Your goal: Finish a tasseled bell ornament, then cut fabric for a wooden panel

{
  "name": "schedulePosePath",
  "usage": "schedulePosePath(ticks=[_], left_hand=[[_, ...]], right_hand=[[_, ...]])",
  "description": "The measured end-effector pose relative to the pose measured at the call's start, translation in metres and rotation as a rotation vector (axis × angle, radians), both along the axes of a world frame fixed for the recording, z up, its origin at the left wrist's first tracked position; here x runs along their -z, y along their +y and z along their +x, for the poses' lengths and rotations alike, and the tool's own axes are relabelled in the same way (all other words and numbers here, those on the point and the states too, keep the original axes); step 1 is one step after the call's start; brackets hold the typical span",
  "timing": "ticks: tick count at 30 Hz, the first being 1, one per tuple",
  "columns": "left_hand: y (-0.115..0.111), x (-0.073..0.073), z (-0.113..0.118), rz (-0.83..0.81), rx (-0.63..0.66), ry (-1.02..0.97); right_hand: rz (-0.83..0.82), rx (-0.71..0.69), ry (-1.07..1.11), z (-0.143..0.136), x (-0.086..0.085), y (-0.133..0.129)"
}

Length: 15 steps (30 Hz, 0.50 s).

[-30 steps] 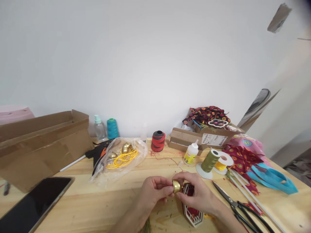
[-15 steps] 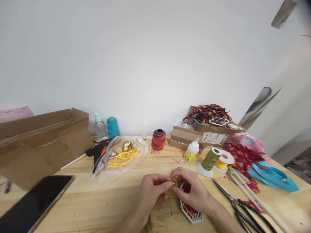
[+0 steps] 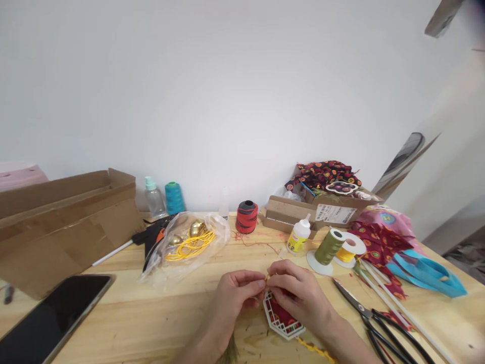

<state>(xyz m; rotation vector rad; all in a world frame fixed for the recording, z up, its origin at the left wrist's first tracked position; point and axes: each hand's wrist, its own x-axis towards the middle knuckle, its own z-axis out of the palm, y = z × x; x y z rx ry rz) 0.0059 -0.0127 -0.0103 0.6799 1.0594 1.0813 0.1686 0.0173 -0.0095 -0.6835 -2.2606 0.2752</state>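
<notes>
An octagonal ornament [image 3: 282, 321] with a pale lattice frame and dark red patterned fabric lies on the wooden table under my right hand. Both hands meet at its top end. My left hand [image 3: 238, 296] pinches a small bit of yellow cord between thumb and index finger. My right hand [image 3: 297, 293] has its fingers closed on the same cord, touching my left fingertips. A twisted yellow cord [image 3: 314, 349] runs from the ornament's lower end beneath my right forearm. Part of a green tassel [image 3: 229, 350] shows beside my left wrist.
Black-handled scissors [image 3: 366, 313] lie right of my right forearm. Behind stand a glue bottle [image 3: 298, 236], a green thread spool [image 3: 330, 247] and a red spool [image 3: 247, 217]. A plastic bag [image 3: 189, 242] with gold bells is back left; a phone [image 3: 56, 318] lies left.
The gold bell between my fingertips no longer shows; yellow cord is visible there instead. The ornament has shifted left and shows more of its face, and its lower yellow cord has come into view.
</notes>
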Motion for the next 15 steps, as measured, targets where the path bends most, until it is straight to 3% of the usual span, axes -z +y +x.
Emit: schedulePosePath(ticks=[10, 15], left_hand=[[0.0049, 0.0035, -0.0008, 0.020, 0.058, -0.022], [0.0059, 0.0009, -0.0013, 0.060, 0.076, 0.073]], right_hand=[[0.077, -0.014, -0.119, 0.0061, -0.0042, -0.0033], [0.012, -0.017, 0.064, 0.0020, -0.0033, -0.0025]])
